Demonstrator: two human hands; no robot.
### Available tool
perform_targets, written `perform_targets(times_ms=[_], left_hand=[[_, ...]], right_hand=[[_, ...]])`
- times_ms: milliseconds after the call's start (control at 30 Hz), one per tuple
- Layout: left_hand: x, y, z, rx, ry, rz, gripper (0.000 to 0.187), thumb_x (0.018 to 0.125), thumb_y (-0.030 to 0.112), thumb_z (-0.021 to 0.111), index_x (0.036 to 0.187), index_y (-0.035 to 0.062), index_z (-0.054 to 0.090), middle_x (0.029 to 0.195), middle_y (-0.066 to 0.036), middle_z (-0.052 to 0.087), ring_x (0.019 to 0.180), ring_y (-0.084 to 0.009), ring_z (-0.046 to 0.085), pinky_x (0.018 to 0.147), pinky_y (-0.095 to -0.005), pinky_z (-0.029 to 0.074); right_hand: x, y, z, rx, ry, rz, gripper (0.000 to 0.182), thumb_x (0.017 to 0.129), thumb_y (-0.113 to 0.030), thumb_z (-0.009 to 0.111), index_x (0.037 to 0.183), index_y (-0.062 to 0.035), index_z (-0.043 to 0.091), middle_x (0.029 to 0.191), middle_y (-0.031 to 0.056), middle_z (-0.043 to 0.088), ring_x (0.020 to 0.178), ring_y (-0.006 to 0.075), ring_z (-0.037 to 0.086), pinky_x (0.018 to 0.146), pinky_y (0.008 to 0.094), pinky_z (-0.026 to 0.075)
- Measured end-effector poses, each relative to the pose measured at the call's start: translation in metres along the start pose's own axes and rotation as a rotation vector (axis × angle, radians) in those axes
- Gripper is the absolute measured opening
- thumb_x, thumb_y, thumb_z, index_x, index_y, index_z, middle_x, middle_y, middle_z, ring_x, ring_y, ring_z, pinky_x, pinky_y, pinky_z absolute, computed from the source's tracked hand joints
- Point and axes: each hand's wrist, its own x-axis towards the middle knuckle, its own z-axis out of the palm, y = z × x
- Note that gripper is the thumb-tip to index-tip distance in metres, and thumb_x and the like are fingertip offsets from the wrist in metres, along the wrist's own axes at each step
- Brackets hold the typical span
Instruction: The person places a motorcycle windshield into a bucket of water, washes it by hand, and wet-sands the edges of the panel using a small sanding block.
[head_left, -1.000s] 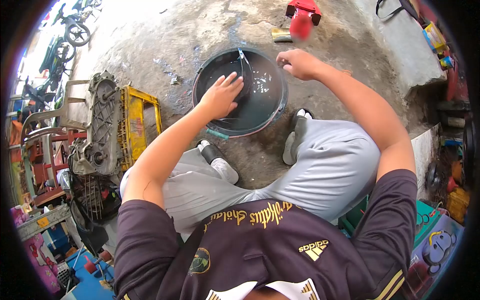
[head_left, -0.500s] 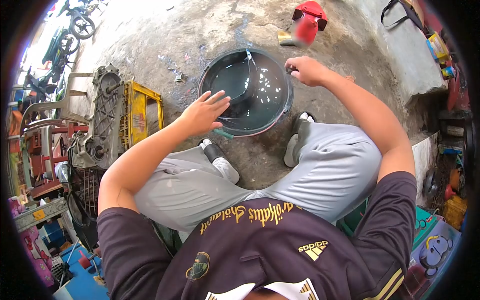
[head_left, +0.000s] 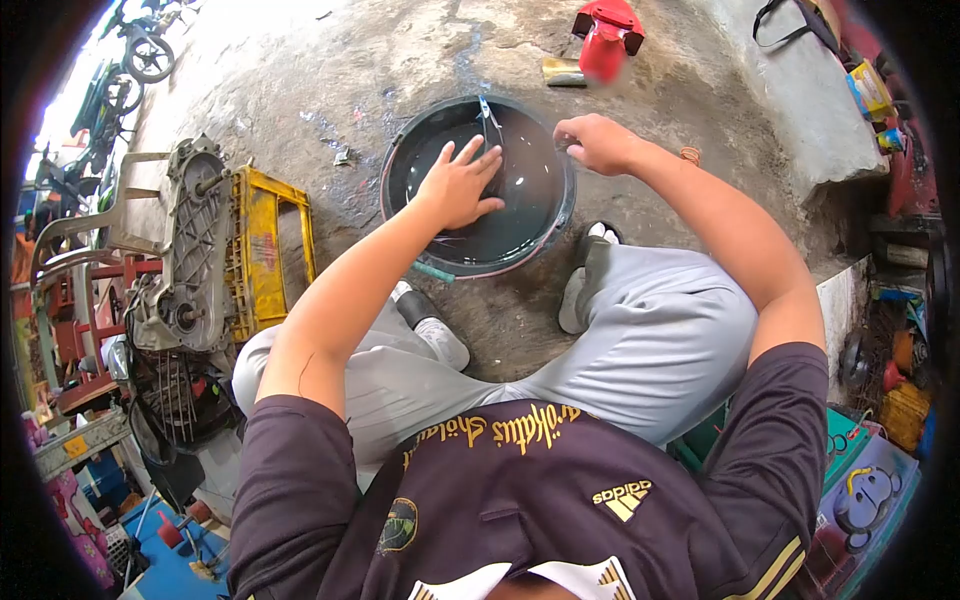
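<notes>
A round black tub (head_left: pixel 566 212) of dark water stands on the ground before my feet. My left hand (head_left: pixel 460 188) hovers over the water with its fingers spread, holding nothing. A long dark piece with a pale strip at its far end (head_left: pixel 490 118) lies across the tub, partly under water and partly behind my left hand. By the tub's right rim is my right hand (head_left: pixel 600 145), its fingers curled together. Whatever those fingers hold is hidden. The tub's green handle grip (head_left: pixel 432 272) rests against the near rim.
To the left stand a metal engine casing (head_left: pixel 180 240) and a yellow crate (head_left: pixel 262 250). A red panel (head_left: pixel 606 40) and a gold can-like piece (head_left: pixel 563 72) lie on the ground beyond the tub. A concrete ledge (head_left: pixel 800 120) runs along the right.
My left hand has moved right and forward, from the tub's left rim to over its middle. My right hand stays by the right rim; the small dark thing at its fingertips no longer shows.
</notes>
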Motion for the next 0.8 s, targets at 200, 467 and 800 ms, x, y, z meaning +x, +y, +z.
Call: perform_targets(times_ms=[200, 467, 800], left_hand=[[0.049, -0.033, -0.015, 0.088, -0.078, -0.160, 0.080, 0.096, 0.058, 0.059, 0.157, 0.0095, 0.040, 0.166, -0.004, 0.034, 0.157, -0.0324, 0.021, 0.121, -0.0614, 0.025], [0.012, 0.005, -0.006, 0.066, -0.062, -0.096, 0.084, 0.092, 0.045, 0.069, 0.156, 0.0008, 0.038, 0.166, -0.012, 0.032, 0.156, -0.0321, 0.024, 0.122, -0.0570, 0.026], [-0.044, 0.063, 0.026, -0.132, -0.032, 0.108, 0.047, 0.088, 0.025, 0.072, 0.130, 0.0045, 0.068, 0.137, -0.014, 0.064, 0.140, -0.0343, 0.049, 0.112, -0.0478, 0.043]], right_hand=[[-0.003, 0.010, 0.005, 0.004, -0.032, 0.034, 0.032, 0.089, -0.009, 0.063, 0.121, -0.0050, 0.065, 0.114, 0.0226, 0.070, 0.112, 0.0416, 0.065, 0.097, 0.0494, 0.051], [-0.014, 0.008, -0.005, -0.016, -0.014, 0.032, 0.033, 0.089, -0.009, 0.063, 0.121, -0.0055, 0.065, 0.116, 0.0227, 0.070, 0.113, 0.0410, 0.064, 0.098, 0.0484, 0.051], [-0.011, 0.008, -0.009, -0.019, 0.047, -0.012, 0.029, 0.087, -0.008, 0.063, 0.116, -0.0040, 0.066, 0.108, 0.0226, 0.071, 0.107, 0.0416, 0.066, 0.094, 0.0499, 0.052]])
